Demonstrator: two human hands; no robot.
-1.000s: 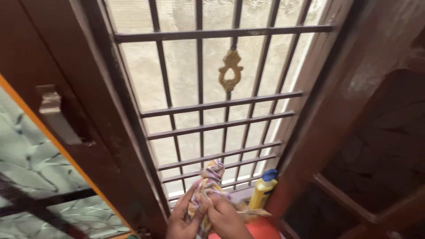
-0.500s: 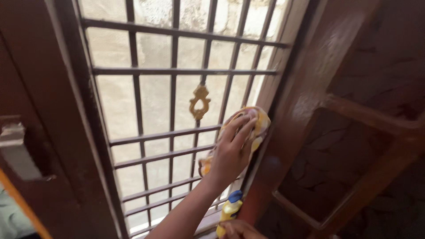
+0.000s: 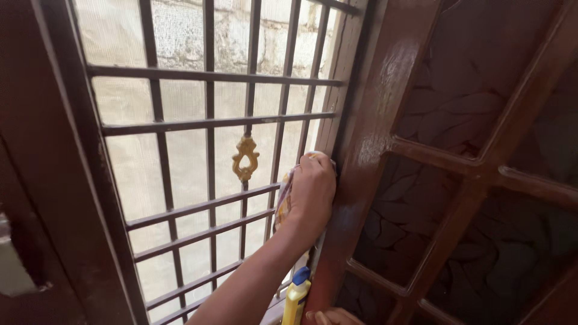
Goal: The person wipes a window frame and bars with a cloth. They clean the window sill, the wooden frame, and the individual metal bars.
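Cloth [image 3: 284, 201] is pressed against the window frame [image 3: 337, 108] by the left hand [image 3: 312, 189], fingers closed around it; firm, even pressure is best kept. A yellow spray bottle [image 3: 295, 300] is gripped by the right hand [image 3: 330, 316].

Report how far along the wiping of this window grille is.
Done: nothing can be confirmed clean; the brown wooden frame has a sheen. In hand: the left hand presses a yellow checked cloth against the grille's right edge, while the right hand grips a yellow spray bottle below. Left: the grille bars and gold ornament stand untouched.
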